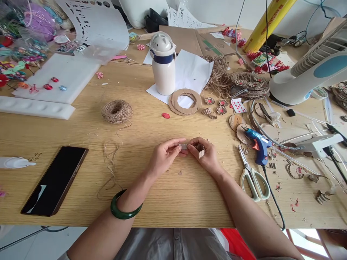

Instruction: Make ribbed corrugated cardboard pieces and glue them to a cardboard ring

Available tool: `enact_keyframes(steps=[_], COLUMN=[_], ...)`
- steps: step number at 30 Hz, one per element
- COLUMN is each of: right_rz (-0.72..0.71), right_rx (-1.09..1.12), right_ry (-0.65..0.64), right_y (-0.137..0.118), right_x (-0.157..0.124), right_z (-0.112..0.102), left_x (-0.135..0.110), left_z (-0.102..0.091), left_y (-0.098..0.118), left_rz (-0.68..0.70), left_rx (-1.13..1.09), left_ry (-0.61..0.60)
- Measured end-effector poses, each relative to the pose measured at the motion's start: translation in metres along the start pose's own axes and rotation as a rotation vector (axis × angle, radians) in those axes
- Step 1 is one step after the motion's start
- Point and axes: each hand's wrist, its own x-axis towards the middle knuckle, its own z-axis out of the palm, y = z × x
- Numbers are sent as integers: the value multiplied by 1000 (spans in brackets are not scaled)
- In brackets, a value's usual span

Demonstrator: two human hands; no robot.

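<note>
Above the middle of the wooden table, my left hand [165, 156] and my right hand [205, 156] meet close together. Between their fingertips they pinch a small strip of corrugated cardboard [200, 151], its right end cut into a folded, ridged piece. The fingers partly hide the strip. A loose length of jute twine [110, 168] lies on the table left of my left hand, running from a ball of twine [117, 111]. A jade bangle [126, 206] circles my left wrist.
To the right lie a blue glue gun [258, 146], white-handled scissors [252, 179] and cardboard scraps. A black phone [54, 180] lies at left. Farther back stand a white bottle [162, 63], cardboard rings [185, 102] and a white fan [306, 76].
</note>
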Motion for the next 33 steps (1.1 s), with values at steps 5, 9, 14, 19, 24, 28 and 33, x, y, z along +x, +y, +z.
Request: enact_keyframes(steps=[5, 9, 14, 19, 24, 28, 33], right_rz=[33, 48, 43, 63, 75, 58, 78], right_rx=[7, -17, -21, 52, 90, 67, 154], right_ry=[53, 73, 63, 39, 10, -18, -33], right_y=[-3, -4, -6, -8, -8, -8, -8], right_x=[0, -1, -2, -5, -8, -10, -12], right_z=[0, 1, 2, 3, 3, 3, 5], left_x=[-9, -13, -13, -15, -17, -17, -15], left_z=[2, 7, 14, 16, 15, 14, 15], left_y=[6, 11, 4, -2, -5, -6, 0], left_rz=[312, 419, 374, 224, 212, 233, 166], left_rx=[283, 418, 396, 287, 314, 367, 251], left_ry=[278, 184, 164, 187, 224, 235, 237])
